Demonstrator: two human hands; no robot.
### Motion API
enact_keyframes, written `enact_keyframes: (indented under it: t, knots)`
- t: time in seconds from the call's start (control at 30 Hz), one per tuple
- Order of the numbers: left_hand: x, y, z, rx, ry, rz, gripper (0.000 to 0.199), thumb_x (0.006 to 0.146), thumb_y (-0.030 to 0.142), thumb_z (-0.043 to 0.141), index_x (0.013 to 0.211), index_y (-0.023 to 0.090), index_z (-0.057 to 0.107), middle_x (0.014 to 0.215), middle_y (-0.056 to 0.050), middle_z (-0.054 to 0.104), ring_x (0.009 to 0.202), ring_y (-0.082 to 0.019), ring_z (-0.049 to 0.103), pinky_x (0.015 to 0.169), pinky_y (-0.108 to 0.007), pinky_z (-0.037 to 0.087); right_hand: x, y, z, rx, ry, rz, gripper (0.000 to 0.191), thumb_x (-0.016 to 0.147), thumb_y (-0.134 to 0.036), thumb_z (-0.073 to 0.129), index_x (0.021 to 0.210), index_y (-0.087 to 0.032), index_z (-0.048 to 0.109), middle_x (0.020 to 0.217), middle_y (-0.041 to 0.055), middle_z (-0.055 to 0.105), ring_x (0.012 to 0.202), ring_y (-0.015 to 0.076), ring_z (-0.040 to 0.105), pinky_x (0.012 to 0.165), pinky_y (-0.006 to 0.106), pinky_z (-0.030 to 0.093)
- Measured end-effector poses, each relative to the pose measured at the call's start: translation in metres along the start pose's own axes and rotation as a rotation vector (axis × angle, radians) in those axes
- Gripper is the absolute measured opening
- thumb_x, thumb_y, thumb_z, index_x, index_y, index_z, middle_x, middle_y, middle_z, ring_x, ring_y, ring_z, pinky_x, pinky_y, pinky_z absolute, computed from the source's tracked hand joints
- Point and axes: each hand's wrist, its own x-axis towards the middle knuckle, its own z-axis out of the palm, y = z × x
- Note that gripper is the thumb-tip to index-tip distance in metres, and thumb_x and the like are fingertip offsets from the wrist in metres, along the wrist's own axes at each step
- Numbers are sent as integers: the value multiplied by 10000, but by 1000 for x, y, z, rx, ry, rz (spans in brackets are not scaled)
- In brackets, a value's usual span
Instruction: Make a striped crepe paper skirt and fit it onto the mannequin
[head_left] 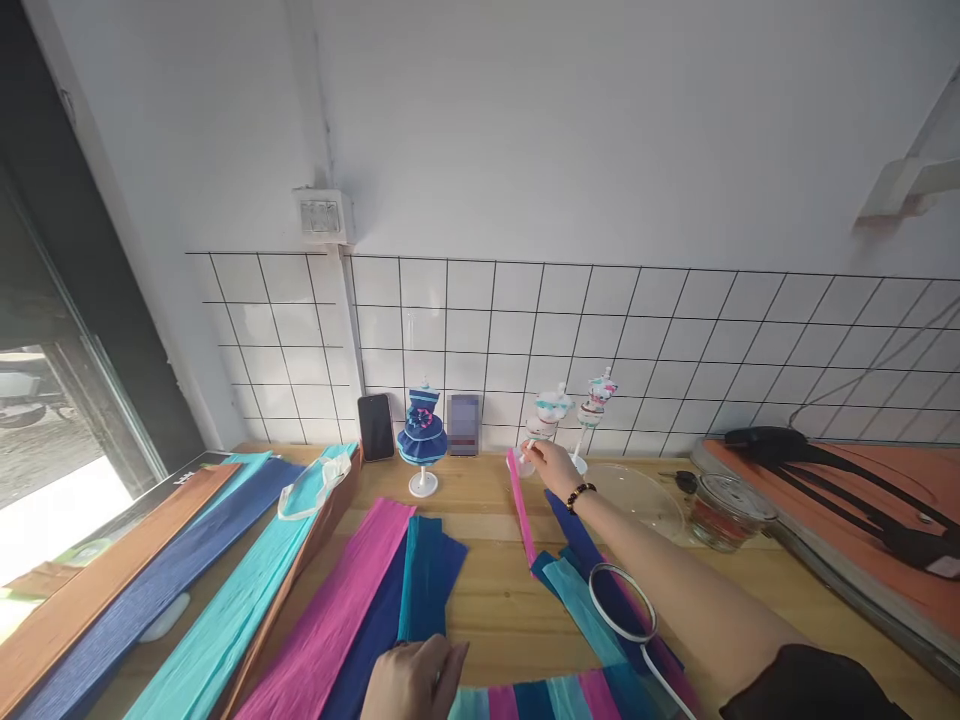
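Observation:
My right hand (551, 462) reaches to the back of the table, its fingers closed around the lower part of a small white dress-form stand (550, 408) with white and turquoise ruffles. A narrow pink strip (521, 510) lies just left of that hand. Close to the front edge, my left hand (416, 678) is curled over the lower end of teal crepe paper (422, 575); whether it grips anything is hidden. Beside it lie a pink crepe sheet (360, 580) and a striped piece (551, 697). A blue ruffled dress form (423, 435) stands at back centre.
A second ruffled stand (596, 410), a clear round lid (637, 498) and a glass jar (727, 510) are at the right. A white ring on a stem (622, 602) rises near my right forearm. Long crepe strips (247, 590) cover the left. A phone (376, 427) leans on the tiles.

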Motion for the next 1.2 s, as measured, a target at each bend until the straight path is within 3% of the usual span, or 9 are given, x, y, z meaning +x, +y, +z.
enact_keyframes:
  t: [0.2,0.37,0.43,0.53,0.67,0.77,0.93,1.1,1.2]
  knots:
    - [3,2,-10,-71,-62,-24,438,894,380,317,506,235,460,442,-19,568,418,-169,558,457,-272,303,-5,-9,-50,16,77,49,295,891,-307,527,1153,-170,532,1161,74,558,962,199,582,804,403,497]
    - [7,19,-30,-270,-107,-102,408,875,388,386,552,209,558,492,-18,568,471,-150,534,474,-249,342,-46,-35,-68,148,-67,87,276,896,-311,518,1136,-176,543,1148,69,566,942,190,587,794,389,501]
    - [8,25,-35,-445,-83,-168,354,846,433,447,679,191,646,553,-25,598,508,-152,541,493,-240,383,-78,-51,-59,228,-179,91,260,898,-325,514,1091,-158,561,1065,55,599,867,172,606,743,356,515]
    - [8,30,-42,-756,-81,-249,386,793,495,521,882,162,695,727,-66,659,646,-179,598,584,-248,462,-134,-79,-34,356,-372,97,277,909,-378,449,804,-144,556,649,-9,617,593,124,616,595,261,508]
    - [9,37,-56,-1039,-173,-347,460,737,537,582,974,162,705,854,-81,674,834,-224,609,708,-279,480,-195,-113,-5,483,-570,113,267,882,-400,433,740,-179,483,539,-37,578,464,109,578,452,199,446]
    - [9,42,-66,-1249,-242,-380,433,721,519,619,931,157,729,779,-56,688,753,-190,581,704,-271,450,-219,-129,10,566,-663,131,253,880,-370,424,708,-188,453,495,-54,536,421,84,532,424,166,398]
    - [8,43,-64,-1454,-234,-508,347,600,436,762,794,150,739,612,4,655,602,-123,533,638,-236,412,-228,-140,37,457,-555,149,224,845,-313,452,653,-206,408,424,-89,411,328,69,435,336,152,285]
    - [8,40,-68,-1477,-222,-530,367,661,418,727,885,128,727,598,-4,672,606,-136,567,713,-271,424,-229,-148,47,318,-418,159,252,803,-294,501,606,-208,371,467,-87,402,303,52,402,339,166,262]
    - [8,39,-73,-1502,-228,-530,394,685,422,708,928,112,716,606,-18,685,621,-149,591,753,-291,429,-230,-153,44,313,-401,155,211,811,-324,507,652,-205,436,508,-77,437,325,59,413,351,174,268]
